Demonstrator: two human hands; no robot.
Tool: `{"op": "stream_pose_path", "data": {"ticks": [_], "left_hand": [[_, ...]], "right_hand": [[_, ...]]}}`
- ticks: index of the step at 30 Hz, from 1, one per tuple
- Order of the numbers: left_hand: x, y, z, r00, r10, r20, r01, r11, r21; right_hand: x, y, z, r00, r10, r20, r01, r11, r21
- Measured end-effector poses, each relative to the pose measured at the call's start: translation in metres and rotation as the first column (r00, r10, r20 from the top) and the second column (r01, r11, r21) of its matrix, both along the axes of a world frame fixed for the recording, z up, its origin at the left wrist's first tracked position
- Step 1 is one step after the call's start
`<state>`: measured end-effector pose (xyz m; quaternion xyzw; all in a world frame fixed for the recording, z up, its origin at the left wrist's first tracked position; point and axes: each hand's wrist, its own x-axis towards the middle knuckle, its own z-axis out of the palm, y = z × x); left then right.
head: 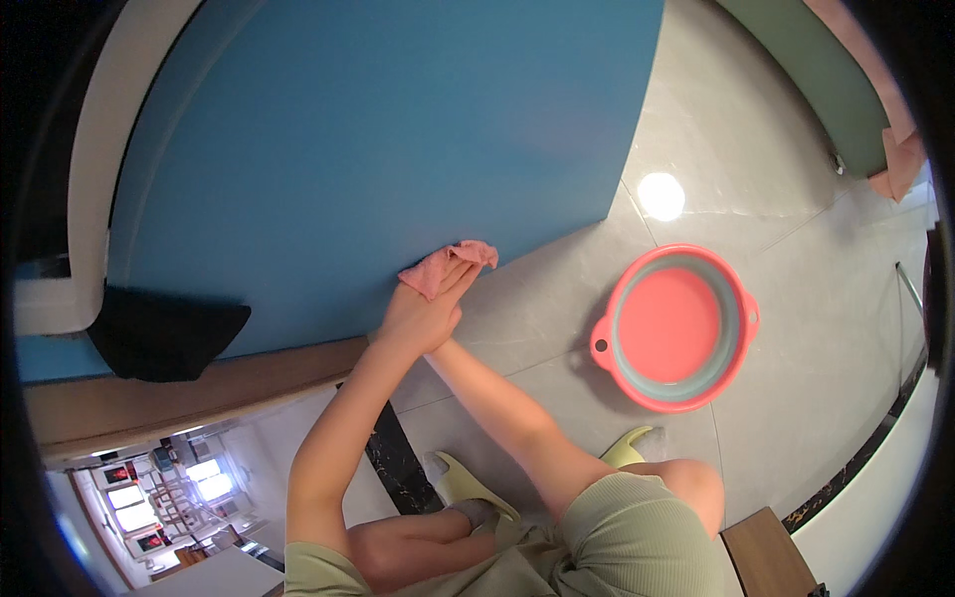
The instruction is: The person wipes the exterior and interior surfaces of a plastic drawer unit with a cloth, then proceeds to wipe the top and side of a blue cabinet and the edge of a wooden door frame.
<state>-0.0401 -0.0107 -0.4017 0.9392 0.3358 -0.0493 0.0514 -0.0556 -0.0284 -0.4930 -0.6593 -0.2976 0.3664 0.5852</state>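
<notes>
My left hand (412, 317) is at the lower edge of a large blue panel (388, 142), which looks like a door. A pink cloth (440, 269) lies bunched between its fingers and the panel. My right hand (442, 345) meets the left one from the right and is mostly hidden behind it, so its fingers cannot be told apart. To the right on the floor stands a round pink and grey collapsible basin (675, 328) with two handles. Its pink bottom shows, and there may be water in it.
Grey floor tiles (806, 328) surround the basin. My feet in green slippers (477, 485) are below my arms. A black cloth-like thing (168, 336) hangs at the panel's left, above a wooden edge (224, 388). At top right is a green curved piece (821, 89) of furniture.
</notes>
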Motion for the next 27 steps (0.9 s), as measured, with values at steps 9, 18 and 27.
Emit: {"op": "stream_pose_path", "data": {"ticks": [9,18,27], "left_hand": [[-0.024,-0.005,0.070,0.986,0.083,0.145,-0.122,0.951,0.285],[-0.046,0.001,0.133,0.950,0.039,0.311,-0.209,0.817,0.537],[-0.077,0.010,0.164,0.811,-0.082,0.580,-0.350,0.726,0.592]], "right_hand": [[0.005,0.013,0.060,0.978,-0.077,0.196,0.036,0.978,0.205],[0.034,0.049,0.175,0.825,-0.388,0.411,0.105,0.820,0.563],[0.008,0.059,0.239,0.645,-0.553,0.527,0.060,0.724,0.687]]}}
